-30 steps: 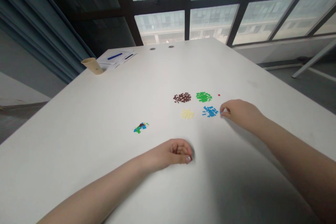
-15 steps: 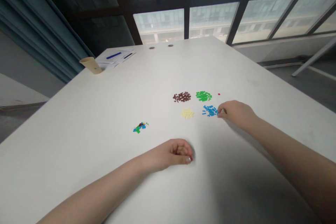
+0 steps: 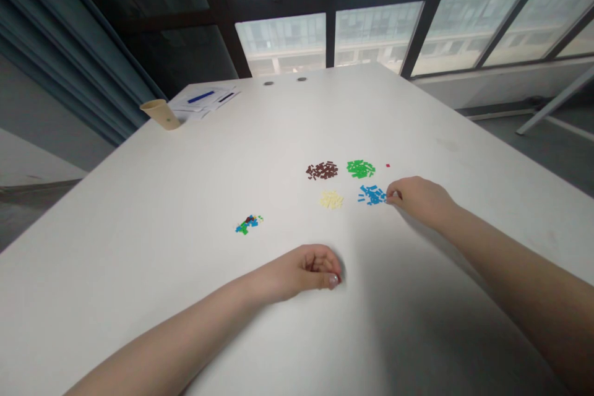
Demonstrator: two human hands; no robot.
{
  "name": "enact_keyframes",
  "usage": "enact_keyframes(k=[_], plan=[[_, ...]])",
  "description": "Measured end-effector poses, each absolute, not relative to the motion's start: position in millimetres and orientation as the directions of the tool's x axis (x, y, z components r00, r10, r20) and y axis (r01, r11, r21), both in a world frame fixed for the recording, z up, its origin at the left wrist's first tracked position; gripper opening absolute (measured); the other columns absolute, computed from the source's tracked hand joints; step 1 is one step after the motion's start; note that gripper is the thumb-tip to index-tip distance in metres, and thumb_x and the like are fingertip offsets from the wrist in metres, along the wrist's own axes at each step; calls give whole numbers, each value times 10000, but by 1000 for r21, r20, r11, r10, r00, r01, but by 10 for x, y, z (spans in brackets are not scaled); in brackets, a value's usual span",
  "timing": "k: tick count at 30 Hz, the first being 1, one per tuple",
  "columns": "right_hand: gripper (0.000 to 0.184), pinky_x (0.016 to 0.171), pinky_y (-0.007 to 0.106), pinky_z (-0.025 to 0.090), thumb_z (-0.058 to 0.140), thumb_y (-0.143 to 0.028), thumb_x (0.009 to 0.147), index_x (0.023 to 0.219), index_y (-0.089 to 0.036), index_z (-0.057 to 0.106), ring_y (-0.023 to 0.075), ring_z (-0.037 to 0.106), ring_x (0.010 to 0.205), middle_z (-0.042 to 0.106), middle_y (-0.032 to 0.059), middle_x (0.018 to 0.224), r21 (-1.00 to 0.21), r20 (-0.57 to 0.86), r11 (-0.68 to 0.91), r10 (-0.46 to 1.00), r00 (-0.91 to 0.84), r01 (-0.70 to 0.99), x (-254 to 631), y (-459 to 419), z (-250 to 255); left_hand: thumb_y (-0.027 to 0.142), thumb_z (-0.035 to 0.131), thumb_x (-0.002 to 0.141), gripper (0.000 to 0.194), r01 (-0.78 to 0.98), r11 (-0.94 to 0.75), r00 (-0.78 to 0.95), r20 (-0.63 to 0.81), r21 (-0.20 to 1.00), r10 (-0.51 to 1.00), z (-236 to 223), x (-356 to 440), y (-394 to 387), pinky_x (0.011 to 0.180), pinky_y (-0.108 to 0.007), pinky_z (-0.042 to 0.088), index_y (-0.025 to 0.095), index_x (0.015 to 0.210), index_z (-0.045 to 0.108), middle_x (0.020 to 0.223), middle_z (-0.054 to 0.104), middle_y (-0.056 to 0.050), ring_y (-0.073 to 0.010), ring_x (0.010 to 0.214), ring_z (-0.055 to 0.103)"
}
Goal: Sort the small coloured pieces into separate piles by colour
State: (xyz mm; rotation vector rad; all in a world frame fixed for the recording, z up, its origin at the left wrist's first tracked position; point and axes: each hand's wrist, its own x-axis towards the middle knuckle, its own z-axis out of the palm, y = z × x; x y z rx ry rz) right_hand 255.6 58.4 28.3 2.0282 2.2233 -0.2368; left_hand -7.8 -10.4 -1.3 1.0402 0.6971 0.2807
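Note:
My left hand rests low on the white table with its fingers curled. A small red piece shows between its thumb and fingertips. At the right edge of a pile of small blue pieces, my right hand has thumb and finger pinched together; what lies between them is hidden. Beside the blue pile is a pale yellow pile. Behind them are a dark brown pile and a green pile. One red piece lies alone beyond my right hand.
A mixed colour cluster of small pieces lies left of my left hand on the white table. A paper cup stands at the far left edge. Behind it are papers with a blue pen. Windows stand beyond the table.
Very little differs. My right hand stays at the blue pile with its fingertips drawn slightly closer together, and my left hand holds its place with the red piece.

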Motion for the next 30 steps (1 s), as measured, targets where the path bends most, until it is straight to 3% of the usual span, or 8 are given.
enact_keyframes(k=[30], plan=[[220, 515, 239, 295, 469, -346, 794, 753, -207, 635, 172, 555, 712, 631, 55, 788, -23, -207, 94, 974, -97, 995, 2518, 543, 357, 251, 619, 733, 157, 128, 436, 759, -371, 891, 535, 28, -108, -100, 654, -193, 384, 150, 850, 587, 766, 589, -13, -71, 675, 504]])
